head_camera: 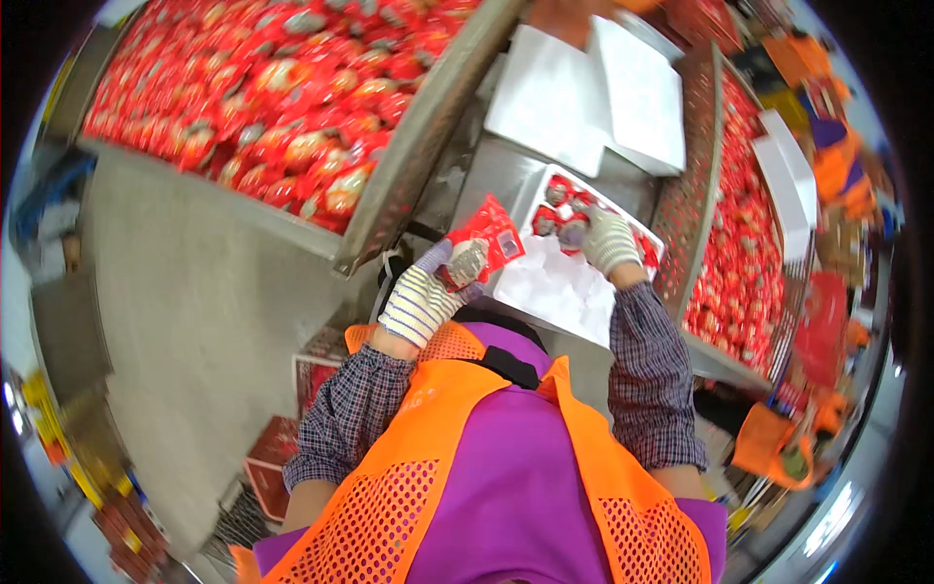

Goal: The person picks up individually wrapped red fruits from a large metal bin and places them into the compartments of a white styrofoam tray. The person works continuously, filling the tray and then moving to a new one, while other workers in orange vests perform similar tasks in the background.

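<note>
My left hand [422, 296], in a striped knit glove, holds a red plastic packet [485, 244] with a grey, shell-like item showing inside. My right hand [611, 239], gloved alike, reaches into a white foam box [653, 237]. Its fingertips touch one of the red-and-grey packets [572, 232] there; whether they grip it I cannot tell. Several such packets lie in the box's far part, and white, ice-like blocks [558, 285] fill the part nearer me.
Large metal bins of red packets stand at left [292, 109] and right [737, 292]. White foam pieces [551, 95] lie beyond the box. Red crates [273, 467] stand low at left. People in orange vests [773, 445] are at the far right.
</note>
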Tool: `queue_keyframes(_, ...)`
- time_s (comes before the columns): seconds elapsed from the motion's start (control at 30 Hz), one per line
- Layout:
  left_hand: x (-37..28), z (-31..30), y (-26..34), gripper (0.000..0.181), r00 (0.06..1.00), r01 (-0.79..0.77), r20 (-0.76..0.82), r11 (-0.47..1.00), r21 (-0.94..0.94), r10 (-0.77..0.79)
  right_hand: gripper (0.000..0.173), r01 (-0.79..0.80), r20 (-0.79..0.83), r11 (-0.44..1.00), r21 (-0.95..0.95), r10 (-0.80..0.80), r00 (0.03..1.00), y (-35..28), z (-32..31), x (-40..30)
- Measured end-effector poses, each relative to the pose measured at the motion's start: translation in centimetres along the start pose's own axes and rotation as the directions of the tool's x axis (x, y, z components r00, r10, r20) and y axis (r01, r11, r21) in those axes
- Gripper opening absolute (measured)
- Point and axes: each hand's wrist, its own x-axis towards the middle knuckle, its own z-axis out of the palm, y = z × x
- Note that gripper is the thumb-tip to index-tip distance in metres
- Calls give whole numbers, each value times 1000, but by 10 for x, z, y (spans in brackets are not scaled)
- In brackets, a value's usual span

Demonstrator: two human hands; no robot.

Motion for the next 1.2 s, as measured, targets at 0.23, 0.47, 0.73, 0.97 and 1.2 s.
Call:
queue_keyframes(0.23,-47,-130,11,26,974,-213,79,977,-16,214,41,18,73,876,481,-61,995,-50,-2,-23)
queue_keyframes(0.47,-51,-347,-65,30,571,-817,-719,358,-452,396,35,222,-38,948,-229,-237,971,-11,24,1)
queue_keyframes(0.73,-51,-497,-109,13,185,-981,-977,86,-176,109,15,42,20,961,274,-49,999,41,55,32)
queue_keyframes(0.97,-78,-525,-91,75,-72,505,-754,676,537,653,30,237,6,965,-117,-238,971,6,45,5)
queue_keyframes(1.2,-57,-340,49,48,-151,-963,-823,106,247,547,35,359,-169,881,-309,-422,891,28,60,13)
